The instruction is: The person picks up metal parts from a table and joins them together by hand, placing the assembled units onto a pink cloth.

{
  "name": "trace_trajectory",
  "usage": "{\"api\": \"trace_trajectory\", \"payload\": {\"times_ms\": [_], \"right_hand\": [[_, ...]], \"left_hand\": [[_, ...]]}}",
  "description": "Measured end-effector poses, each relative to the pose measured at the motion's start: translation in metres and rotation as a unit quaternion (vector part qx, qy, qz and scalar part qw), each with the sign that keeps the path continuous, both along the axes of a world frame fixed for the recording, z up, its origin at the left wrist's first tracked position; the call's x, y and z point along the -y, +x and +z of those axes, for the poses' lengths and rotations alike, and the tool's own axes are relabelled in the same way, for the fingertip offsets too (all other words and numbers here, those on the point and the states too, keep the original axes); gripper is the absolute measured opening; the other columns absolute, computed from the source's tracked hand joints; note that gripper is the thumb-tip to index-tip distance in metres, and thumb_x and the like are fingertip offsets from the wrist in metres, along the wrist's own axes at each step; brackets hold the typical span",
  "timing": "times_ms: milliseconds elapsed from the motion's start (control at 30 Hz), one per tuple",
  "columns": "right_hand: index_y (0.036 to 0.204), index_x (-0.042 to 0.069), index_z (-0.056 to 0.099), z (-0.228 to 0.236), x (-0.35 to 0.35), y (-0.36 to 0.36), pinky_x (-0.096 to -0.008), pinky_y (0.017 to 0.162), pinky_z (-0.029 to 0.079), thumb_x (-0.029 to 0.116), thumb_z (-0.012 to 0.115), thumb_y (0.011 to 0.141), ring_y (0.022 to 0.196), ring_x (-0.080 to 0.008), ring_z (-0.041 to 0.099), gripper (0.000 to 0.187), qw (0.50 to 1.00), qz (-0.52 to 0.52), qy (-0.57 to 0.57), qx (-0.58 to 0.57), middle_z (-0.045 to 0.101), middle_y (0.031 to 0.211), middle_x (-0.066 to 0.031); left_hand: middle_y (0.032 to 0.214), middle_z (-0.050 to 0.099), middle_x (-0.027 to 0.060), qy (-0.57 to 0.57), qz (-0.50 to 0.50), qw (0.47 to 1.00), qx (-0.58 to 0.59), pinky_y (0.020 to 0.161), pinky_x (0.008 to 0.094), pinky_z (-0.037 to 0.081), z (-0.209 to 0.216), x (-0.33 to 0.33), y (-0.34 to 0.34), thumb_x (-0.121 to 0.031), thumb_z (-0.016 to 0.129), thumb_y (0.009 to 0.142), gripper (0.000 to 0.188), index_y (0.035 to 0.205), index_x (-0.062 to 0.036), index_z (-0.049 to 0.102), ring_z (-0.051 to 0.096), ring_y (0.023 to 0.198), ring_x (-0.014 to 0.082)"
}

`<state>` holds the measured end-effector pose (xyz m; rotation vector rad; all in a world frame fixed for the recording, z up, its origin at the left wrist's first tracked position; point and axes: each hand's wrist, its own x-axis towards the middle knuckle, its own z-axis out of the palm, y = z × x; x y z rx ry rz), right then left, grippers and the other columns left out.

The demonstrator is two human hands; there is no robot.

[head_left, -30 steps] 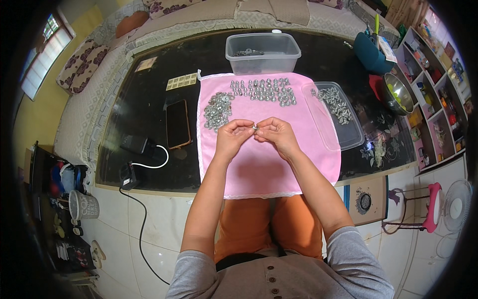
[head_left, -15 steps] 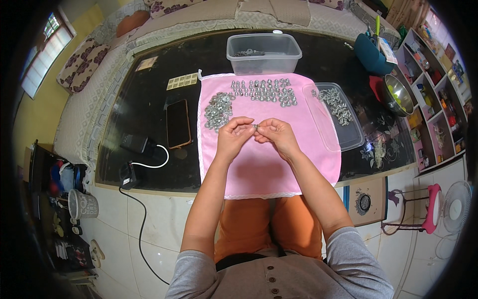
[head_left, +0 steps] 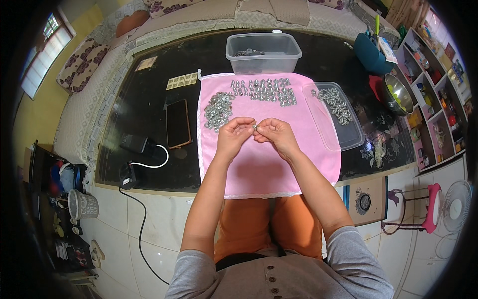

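Observation:
Over the middle of a pink cloth (head_left: 284, 169), my left hand (head_left: 234, 134) and my right hand (head_left: 275, 136) meet fingertip to fingertip. Both pinch one small silver screw (head_left: 255, 126), whose details are mostly covered by the fingers. Left of them lies a heap of flat silver washers (head_left: 217, 112). Beyond my hands, several rows of small screws (head_left: 271, 90) stand upright, apparently with washers at their bases. To the right, a clear shallow tray (head_left: 355, 142) holds a pile of loose silver screws (head_left: 340, 107).
A clear plastic tub (head_left: 264, 62) with dark items stands behind the cloth. A phone (head_left: 178, 124), a charger with a white cable (head_left: 139, 144) and a sheet of stickers (head_left: 182, 81) lie left on the dark table. A transparent lid (head_left: 322, 124) overlaps the cloth's right side; a metal bowl (head_left: 401, 94) is beyond.
The small screw has turned slightly between my fingertips and shows a rounder, brighter face. My hands and arms have stayed in nearly the same place.

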<state>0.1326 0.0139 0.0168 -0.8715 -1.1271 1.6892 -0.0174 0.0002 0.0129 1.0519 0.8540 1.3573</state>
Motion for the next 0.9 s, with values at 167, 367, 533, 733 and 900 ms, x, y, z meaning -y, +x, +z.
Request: {"api": "trace_trajectory", "payload": {"times_ms": [167,367,533,733,900], "right_hand": [[0.086,-0.003,0.053,-0.0004,-0.0002,-0.0002,-0.0219,0.06,0.048,0.009,0.056,0.079,0.066,-0.0136,0.058,0.014,1.0,0.003,-0.003,0.0,0.059,0.076,-0.0102],[0.086,-0.003,0.053,-0.0009,-0.0005,-0.0004,-0.0214,0.059,0.047,0.009,0.056,0.079,0.065,-0.0131,0.057,0.014,1.0,0.005,-0.002,0.002,0.059,0.076,-0.0095],[0.086,-0.003,0.053,-0.0003,-0.0001,-0.0009,-0.0213,0.059,0.047,0.009,0.056,0.079,0.065,-0.0128,0.057,0.014,1.0,0.006,-0.002,0.002,0.059,0.075,-0.0092],[0.085,-0.002,0.053,-0.0005,-0.0004,-0.001,-0.0212,0.058,0.046,0.009,0.056,0.079,0.065,-0.0125,0.057,0.013,1.0,0.008,0.0,0.007,0.059,0.075,-0.0088],[0.085,-0.002,0.053,-0.0004,-0.0006,-0.0005,-0.0211,0.058,0.046,0.01,0.056,0.079,0.065,-0.0122,0.057,0.013,1.0,0.011,0.003,0.008,0.059,0.075,-0.0085]], "left_hand": [[0.087,0.057,0.0085,0.003,0.008,1.0,-0.007,0.069,0.0205,0.046,-0.0008,-0.0007,-0.0008,0.002,0.057,0.075,0.024,0.098,0.0037,0.053,0.056,0.076,0.0107],[0.086,0.057,0.0081,0.018,-0.004,1.0,0.014,0.07,0.021,0.047,0.0009,0.0004,-0.0013,0.003,0.056,0.074,0.024,0.098,0.0034,0.053,0.056,0.076,0.0108],[0.089,0.057,0.0085,0.019,-0.007,1.0,0.014,0.07,0.0213,0.046,0.0009,0.0008,-0.0001,0.003,0.056,0.075,0.023,0.098,0.0033,0.053,0.056,0.076,0.0111],[0.093,0.056,0.0092,0.007,-0.02,1.0,-0.003,0.075,0.0239,0.046,-0.0032,-0.0014,-0.0032,0.003,0.055,0.075,0.022,0.098,0.003,0.052,0.055,0.084,0.0126],[0.092,0.056,0.0092,-0.006,-0.019,1.0,0.003,0.075,0.0237,0.046,0.0014,-0.0003,-0.002,0.003,0.055,0.075,0.022,0.097,0.003,0.052,0.055,0.084,0.0129]]}}
